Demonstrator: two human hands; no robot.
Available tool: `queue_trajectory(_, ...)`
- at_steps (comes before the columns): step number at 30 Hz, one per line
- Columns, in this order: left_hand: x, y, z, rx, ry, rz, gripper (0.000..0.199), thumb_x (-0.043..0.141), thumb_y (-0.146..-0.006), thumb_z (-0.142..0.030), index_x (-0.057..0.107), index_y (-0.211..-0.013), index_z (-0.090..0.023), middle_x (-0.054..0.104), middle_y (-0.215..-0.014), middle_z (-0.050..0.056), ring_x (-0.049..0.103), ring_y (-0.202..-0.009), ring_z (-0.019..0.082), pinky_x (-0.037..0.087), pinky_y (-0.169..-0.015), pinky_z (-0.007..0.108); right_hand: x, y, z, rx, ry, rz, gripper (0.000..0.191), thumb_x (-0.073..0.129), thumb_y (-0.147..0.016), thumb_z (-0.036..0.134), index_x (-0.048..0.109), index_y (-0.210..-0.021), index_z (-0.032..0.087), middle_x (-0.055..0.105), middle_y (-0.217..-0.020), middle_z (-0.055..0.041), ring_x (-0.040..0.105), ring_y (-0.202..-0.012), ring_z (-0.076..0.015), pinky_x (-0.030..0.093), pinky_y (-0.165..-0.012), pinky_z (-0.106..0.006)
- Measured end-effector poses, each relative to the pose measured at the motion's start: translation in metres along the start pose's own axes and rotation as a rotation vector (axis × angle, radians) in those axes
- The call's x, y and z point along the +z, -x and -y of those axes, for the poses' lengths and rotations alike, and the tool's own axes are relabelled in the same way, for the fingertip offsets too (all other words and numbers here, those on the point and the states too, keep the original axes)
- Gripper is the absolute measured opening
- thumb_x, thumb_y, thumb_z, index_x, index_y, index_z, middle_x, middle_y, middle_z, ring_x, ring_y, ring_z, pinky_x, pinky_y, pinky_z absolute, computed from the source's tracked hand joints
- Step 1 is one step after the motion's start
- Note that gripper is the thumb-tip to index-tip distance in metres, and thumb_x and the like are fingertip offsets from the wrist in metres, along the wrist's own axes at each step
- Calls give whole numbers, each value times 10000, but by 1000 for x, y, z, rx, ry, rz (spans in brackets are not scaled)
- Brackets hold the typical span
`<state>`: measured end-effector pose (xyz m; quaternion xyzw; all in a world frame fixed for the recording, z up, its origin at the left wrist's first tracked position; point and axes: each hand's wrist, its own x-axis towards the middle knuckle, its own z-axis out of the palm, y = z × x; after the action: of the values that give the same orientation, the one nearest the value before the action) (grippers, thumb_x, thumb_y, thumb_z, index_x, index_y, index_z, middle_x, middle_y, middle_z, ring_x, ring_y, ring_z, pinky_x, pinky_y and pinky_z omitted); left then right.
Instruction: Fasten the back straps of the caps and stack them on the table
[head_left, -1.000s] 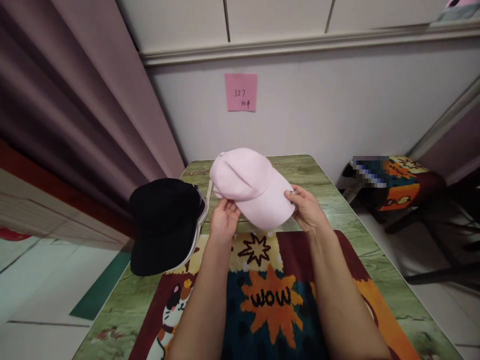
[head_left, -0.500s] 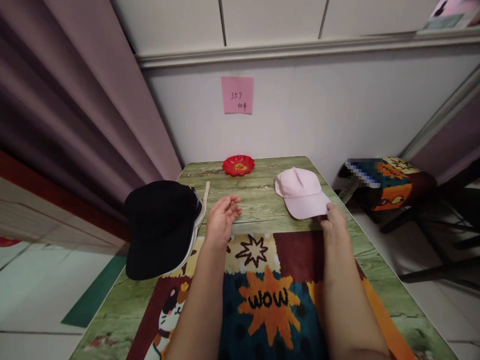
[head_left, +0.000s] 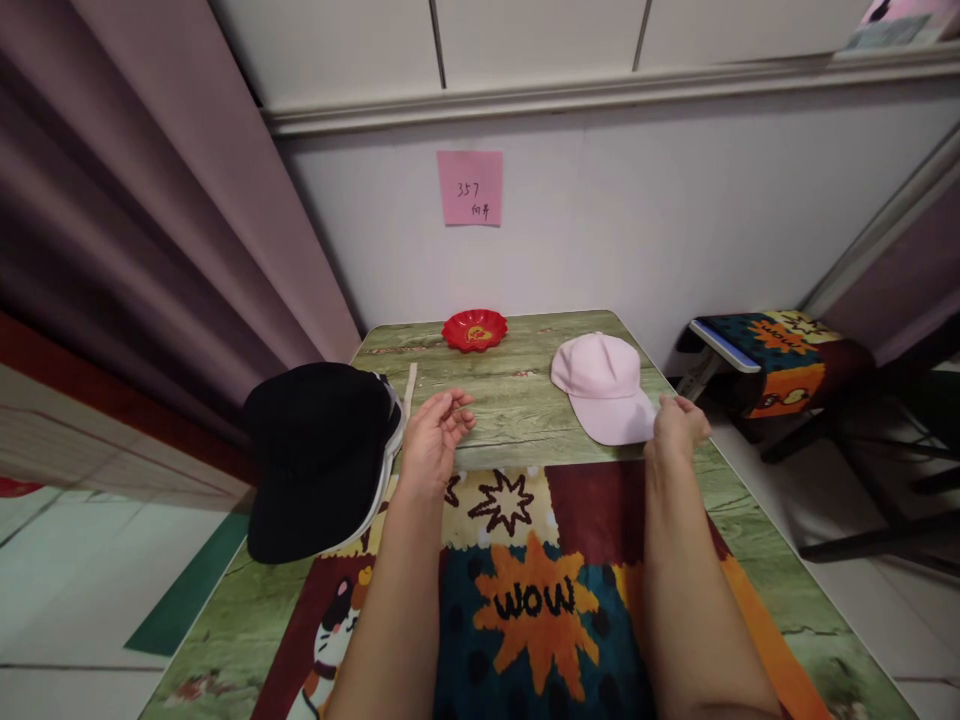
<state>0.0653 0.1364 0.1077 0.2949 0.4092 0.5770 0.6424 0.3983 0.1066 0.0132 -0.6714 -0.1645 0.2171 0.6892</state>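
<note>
Creased pink cloth cap (head_left: 598,375), curved brim (head_left: 611,418) beside right hand (head_left: 678,428), grip unclear, left hand (head_left: 435,430) loosely curled, unclasped

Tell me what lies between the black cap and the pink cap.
In the head view, the left hand is between the black cap and the pink cap; green tabletop shows from that hand to the pink cap.
</note>
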Motion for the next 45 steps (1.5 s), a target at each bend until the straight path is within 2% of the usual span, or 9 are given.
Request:
queue_trajectory(6, 1, 6, -9, 140, -45, -12, 179, 740, -790, -274, 698, -866, -117, 721, -841, 66, 625, -609, 102, 516, -655, 247, 14, 10, 17, -123, 36, -150, 305, 612, -817, 347, 637, -1087, 207, 627, -1187, -103, 647, -1067, -231, 567, -827, -336)
queue_trajectory(11, 4, 12, -13, 282, -143, -55, 130, 705, -820, -264, 701, -844, -136, 704, -843, 51, 596, -602, 94, 486, -632, 229, 36, 32, 11, 203, -165, 222, 264, 753, -699, 346, 661, -880, 178, 708, -877, -25, 706, -759, -146, 548, -592, -215)
queue_trajectory(14, 4, 15, -15, 423, -247, -119, 72, 710, -823, -226, 704, -852, -161, 678, -835, 34, 575, -621, 97, 473, -649, 222, 39, 39, 3, 318, -164, 283, 261, 784, -675, 317, 655, -851, 174, 715, -843, -27, 709, -713, -137, 563, -561, -209)
queue_trajectory(17, -1, 20, -25, 631, -447, -252, 124, 744, -799, -199, 702, -915, -195, 658, -944, 42, 590, -721, 128, 482, -717, 236, 37, 39, -1, 328, -151, 279, 218, 775, -707, 294, 656, -850, 181, 719, -839, -23, 714, -705, -129, 577, -566, -207)
queue_trajectory(22, -34, 27, -60, 947, -840, -628, 322, 786, -766, -231, 664, -1064, -220, 549, -1346, 108, 499, -1303, 291, 366, -1131, 399, 35, 39, 8, 289, -192, 326, 178, 765, -726, 286, 701, -848, 173, 747, -839, -43, 730, -690, -134, 587, -579, -193)
queue_trajectory(27, -81, 15, -77, 805, -1100, -998, 727, 877, -664, -347, 555, -1297, -191, 404, -1532, 206, 353, -1443, 404, 241, -1187, 568, 40, 49, 23, 265, -198, 322, 124, 749, -731, 256, 722, -811, 165, 759, -809, -44, 726, -665, -125, 586, -570, -180)
queue_trajectory(35, -106, 5, -72, 862, -986, -915, 398, 726, -810, -315, 600, -1179, -231, 613, -1318, 124, 529, -1291, 315, 345, -1146, 467, 43, 59, 35, 269, -195, 331, 79, 740, -749, 221, 732, -800, 163, 759, -787, -33, 721, -647, -110, 587, -573, -162)
queue_trajectory(41, -116, 2, -76, 688, -929, -874, 1013, 942, -513, -435, 475, -1393, -251, 490, -1496, 186, 422, -1398, 429, 278, -1175, 585, 45, 62, 33, 244, -221, 335, 64, 731, -757, 227, 738, -788, 172, 755, -784, -28, 719, -649, -108, 589, -579, -155)
queue_trajectory(45, -119, 3, -75, 679, -1004, -833, 677, 889, -620, -386, 624, -1230, -260, 637, -1319, 137, 526, -1289, 391, 347, -1127, 558, 48, 65, 32, 240, -218, 334, 45, 739, -758, 222, 750, -768, 181, 754, -774, -24, 714, -649, -109, 589, -576, -155)
